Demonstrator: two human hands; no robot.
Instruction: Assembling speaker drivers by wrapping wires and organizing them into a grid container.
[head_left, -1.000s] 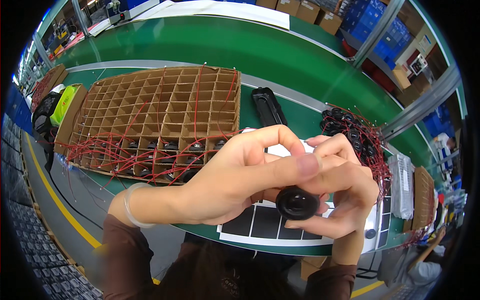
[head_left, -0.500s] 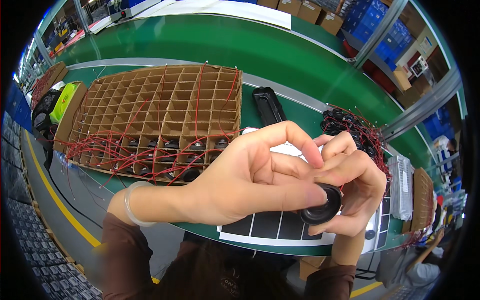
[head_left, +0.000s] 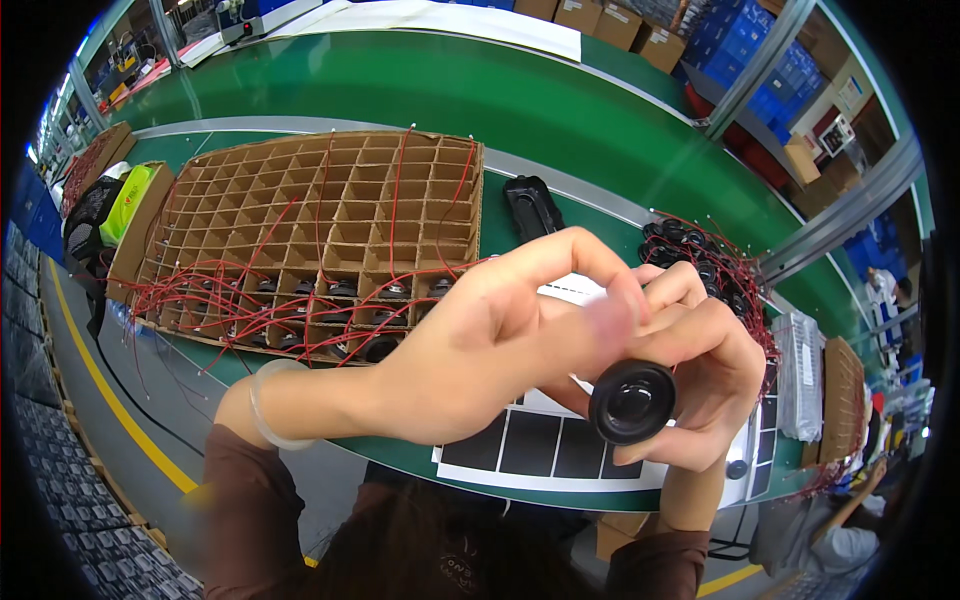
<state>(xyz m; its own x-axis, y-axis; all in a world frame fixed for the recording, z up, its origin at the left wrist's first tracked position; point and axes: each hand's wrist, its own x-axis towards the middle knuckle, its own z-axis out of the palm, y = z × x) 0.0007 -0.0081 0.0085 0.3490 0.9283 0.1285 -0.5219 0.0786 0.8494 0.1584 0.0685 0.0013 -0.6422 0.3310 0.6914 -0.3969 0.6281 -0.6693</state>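
Hands up close here, both bunched together over the green surface (head_left: 420,90). Right hand (head_left: 700,370) has its grip closed around a small round black speaker (head_left: 632,401), cone side facing up toward the person's head, pinched between thumb below and fingers above. Left hand (head_left: 490,345) reaches across from the left with a clear bangle (head_left: 262,405) on the wrist; its fingers curl over the right hand's fingers, tips touching near the top of the speaker, but I can't tell if it really grips the speaker itself.

Under the hands lies a white sheet with black rectangles (head_left: 540,445). To the left sits a brown cardboard divider tray (head_left: 330,215), red wires (head_left: 215,300) draped over it and more black speakers in its near row. A heap of black speakers with red wires (head_left: 705,260) sits behind the right hand, and a flat black oblong part (head_left: 532,205) rests beside the tray.
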